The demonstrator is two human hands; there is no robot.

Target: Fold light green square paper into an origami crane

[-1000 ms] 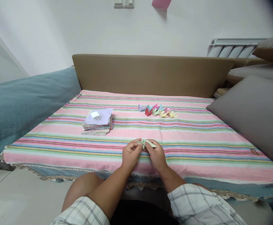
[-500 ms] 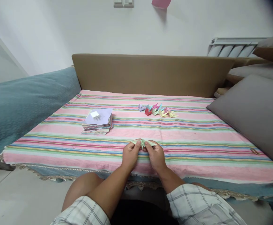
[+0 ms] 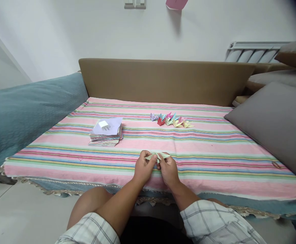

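A pale green origami crane is held between both hands above the striped cloth, its pointed ends spread left and right. My left hand pinches its left side, the thumb lying near the middle fold. On the other side, my right hand grips the right part with thumb and fingers. The fingers underneath are partly hidden. Beyond the hands, several folded paper cranes in purple, red, blue, pink, green and yellow sit in a cluster.
A stack of coloured paper sheets lies to the left, with a small white block on top. The striped cloth covers the seat. A grey cushion leans at the right, a blue-covered armrest at the left.
My left hand has shifted slightly right and turned, its thumb now closer to the middle of the paper. The green paper looks slightly tilted, its middle part less upright.
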